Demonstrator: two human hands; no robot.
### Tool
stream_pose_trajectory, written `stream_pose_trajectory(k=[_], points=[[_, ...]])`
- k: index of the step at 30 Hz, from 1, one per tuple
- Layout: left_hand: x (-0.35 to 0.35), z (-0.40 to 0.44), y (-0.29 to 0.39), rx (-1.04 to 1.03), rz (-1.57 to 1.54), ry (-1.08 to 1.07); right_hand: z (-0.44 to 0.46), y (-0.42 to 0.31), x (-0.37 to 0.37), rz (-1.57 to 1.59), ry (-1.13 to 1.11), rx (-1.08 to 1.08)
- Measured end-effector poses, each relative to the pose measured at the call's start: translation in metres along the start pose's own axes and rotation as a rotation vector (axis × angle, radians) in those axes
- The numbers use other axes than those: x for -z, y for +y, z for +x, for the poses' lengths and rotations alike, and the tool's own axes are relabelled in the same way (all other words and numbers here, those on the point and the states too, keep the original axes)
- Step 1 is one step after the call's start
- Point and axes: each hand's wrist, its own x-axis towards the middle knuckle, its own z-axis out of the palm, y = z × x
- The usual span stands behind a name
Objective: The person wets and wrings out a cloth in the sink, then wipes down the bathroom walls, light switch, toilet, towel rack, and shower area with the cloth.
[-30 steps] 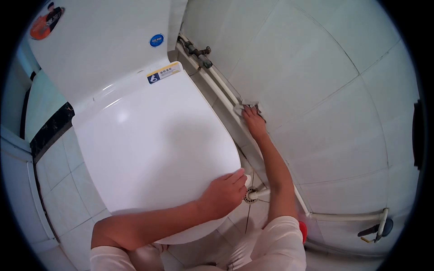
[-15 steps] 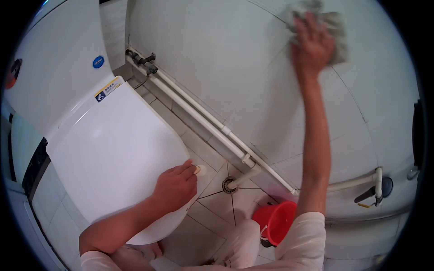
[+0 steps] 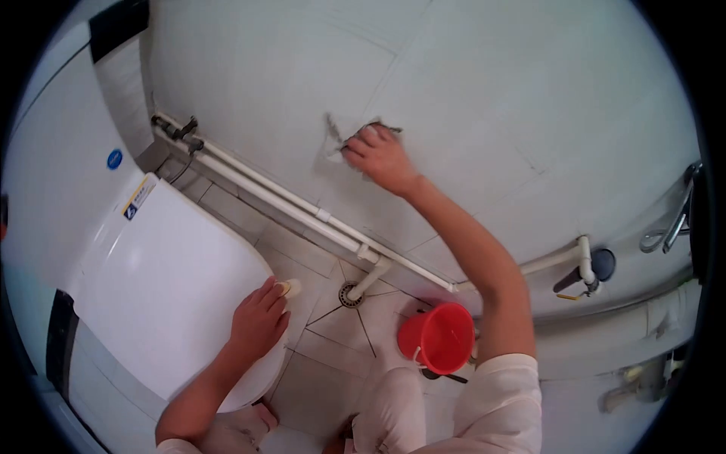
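Observation:
With its fingers bent over a grey cloth (image 3: 334, 136), my right hand (image 3: 382, 160) presses against the pale tiled wall (image 3: 265, 98). Parts of the cloth stick out around the fingers; the rest is under the hand. My left hand (image 3: 259, 318) rests on the white closed toilet lid (image 3: 178, 280), close to its front edge. At its fingertips is a small cream-coloured object (image 3: 292, 287) with a darker ring, whose kind I cannot make out; the fingers are closed at it.
Two white pipes (image 3: 280, 193) run along the wall base to a floor drain (image 3: 351, 294). A red bucket (image 3: 437, 337) stands on the tiles by my knee. A valve (image 3: 178, 130) is behind the toilet; a pipe with a yellow-handled tap (image 3: 581, 291) is at right.
My right hand has moved with the cloth down and left across the wall. The view has shifted, while my left hand stays on the lid at the cream-coloured object.

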Motion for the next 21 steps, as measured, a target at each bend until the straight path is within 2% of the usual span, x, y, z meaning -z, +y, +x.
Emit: stream_pose_trajectory(k=[8, 10, 13, 15, 16, 18, 19, 20, 21], points=[[-0.001, 0.002, -0.004, -0.025, -0.048, -0.002, -0.018, 0.175, 0.306, -0.559, 0.088, -0.146], [-0.004, -0.001, -0.002, -0.010, -0.033, -0.036, -0.019, 0.224, 0.383, -0.636, 0.174, -0.193], [-0.018, -0.009, -0.012, -0.010, 0.015, -0.087, -0.022, 0.288, 0.488, -0.715, 0.330, -0.375], [-0.014, -0.002, 0.003, 0.101, -0.021, -0.211, -0.029, 0.319, 0.543, -0.706, 0.479, -0.496], [-0.001, -0.004, 0.013, 0.162, -0.037, -0.282, -0.033, 0.328, 0.557, -0.649, 0.570, -0.543], [0.028, -0.009, 0.056, 0.229, -0.139, -0.165, -0.051, 0.343, 0.562, -0.541, 0.757, -0.648], [0.031, -0.017, 0.071, 0.232, -0.112, -0.150, -0.053, 0.334, 0.553, -0.487, 0.702, -0.687], [0.044, -0.025, 0.092, 0.305, -0.230, -0.159, -0.061, 0.318, 0.537, -0.426, 0.517, -0.734], [0.056, -0.032, 0.115, 0.370, -0.260, -0.162, -0.081, 0.308, 0.507, -0.375, 0.364, -0.611]])
